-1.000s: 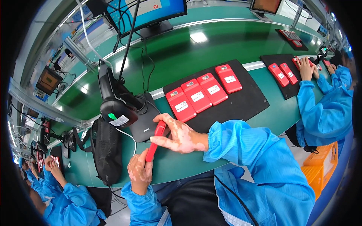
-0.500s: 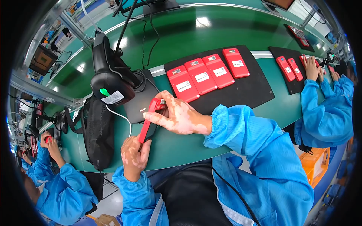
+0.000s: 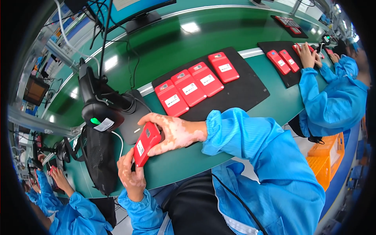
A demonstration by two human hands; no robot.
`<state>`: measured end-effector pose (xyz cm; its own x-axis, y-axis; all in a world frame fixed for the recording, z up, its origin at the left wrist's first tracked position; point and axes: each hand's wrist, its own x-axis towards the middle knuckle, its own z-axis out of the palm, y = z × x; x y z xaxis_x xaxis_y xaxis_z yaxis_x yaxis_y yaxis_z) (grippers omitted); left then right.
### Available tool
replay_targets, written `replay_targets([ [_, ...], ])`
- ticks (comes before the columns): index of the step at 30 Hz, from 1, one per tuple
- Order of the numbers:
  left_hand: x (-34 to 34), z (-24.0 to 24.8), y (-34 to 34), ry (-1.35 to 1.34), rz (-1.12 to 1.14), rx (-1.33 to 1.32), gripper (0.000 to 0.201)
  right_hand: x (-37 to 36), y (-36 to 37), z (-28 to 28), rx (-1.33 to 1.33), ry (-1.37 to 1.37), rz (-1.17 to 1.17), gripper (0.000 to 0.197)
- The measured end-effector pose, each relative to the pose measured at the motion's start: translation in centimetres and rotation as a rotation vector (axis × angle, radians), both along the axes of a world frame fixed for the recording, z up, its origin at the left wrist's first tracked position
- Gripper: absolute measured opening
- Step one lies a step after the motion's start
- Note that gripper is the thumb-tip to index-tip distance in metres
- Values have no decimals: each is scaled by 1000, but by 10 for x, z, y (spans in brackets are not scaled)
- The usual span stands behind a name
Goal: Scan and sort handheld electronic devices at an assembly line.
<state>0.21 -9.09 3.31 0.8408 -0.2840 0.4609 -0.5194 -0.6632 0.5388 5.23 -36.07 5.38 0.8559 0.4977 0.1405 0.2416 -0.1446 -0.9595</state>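
Observation:
Both my hands hold one red phone-like device (image 3: 147,138) above the near edge of the green bench. Its labelled back, with a small dark window near the top, faces up toward me. My left hand (image 3: 132,177) grips the lower end between thumb and fingers. Around the upper end and right side curls my right hand (image 3: 177,132), thumb along the near edge. Just beyond, several similar red devices (image 3: 189,88) lie in a row on a black mat (image 3: 248,92), label side up. A black scanner (image 3: 98,111) with a green light stands on its stand left of my hands.
A black mesh bag (image 3: 100,164) lies left, beside a white cable. Cables hang near a monitor (image 3: 133,9) at the back. Co-workers in blue sleeves handle red devices at right (image 3: 325,98) and left (image 3: 78,211). An orange crate (image 3: 323,164) sits below at right.
The held device has turned from edge-on to showing its labelled back. My right hand has rolled with it, thumb now along the near side. The whole view has shifted somewhat.

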Motion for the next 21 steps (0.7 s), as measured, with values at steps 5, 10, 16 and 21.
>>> replay_targets([
  [5,0,-1,2,-42,-1,21,53,-3,4,3,-21,-5,-19,95],
  [10,21,14,3,-24,-34,98,55,9,6,14,-127,-238,-91,93],
  [16,75,10,4,-234,69,187,33,53,9,11,-328,-536,-146,79],
  [21,73,-3,3,-69,142,50,24,55,8,-10,-415,-554,-150,77],
])
